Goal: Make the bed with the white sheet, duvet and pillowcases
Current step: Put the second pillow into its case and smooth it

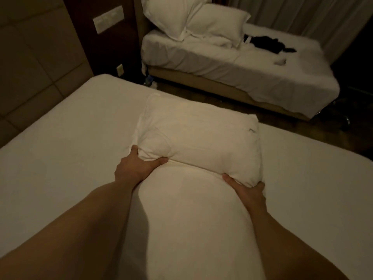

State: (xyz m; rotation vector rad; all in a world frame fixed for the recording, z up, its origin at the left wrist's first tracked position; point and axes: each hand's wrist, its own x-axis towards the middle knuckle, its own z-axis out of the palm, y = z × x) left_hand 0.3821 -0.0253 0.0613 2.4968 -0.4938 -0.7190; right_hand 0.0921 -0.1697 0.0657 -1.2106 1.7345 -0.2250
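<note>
A white pillow [199, 138] in a white pillowcase lies on the near bed [60, 148], which is covered by a smooth white sheet. My left hand [137, 165] grips the pillow's near left corner, fingers dug into bunched fabric. At the near right corner my right hand [247, 191] clutches the pillow from below. A second white pillow or rounded bedding [191, 219] lies between my forearms, just in front of the first pillow.
A padded headboard wall [36, 67] runs along the left. Across a dark floor gap [201, 96] stands a second bed [252, 71] with two white pillows [193, 19], crumpled linen and a black garment [268, 44]. Curtains hang behind it.
</note>
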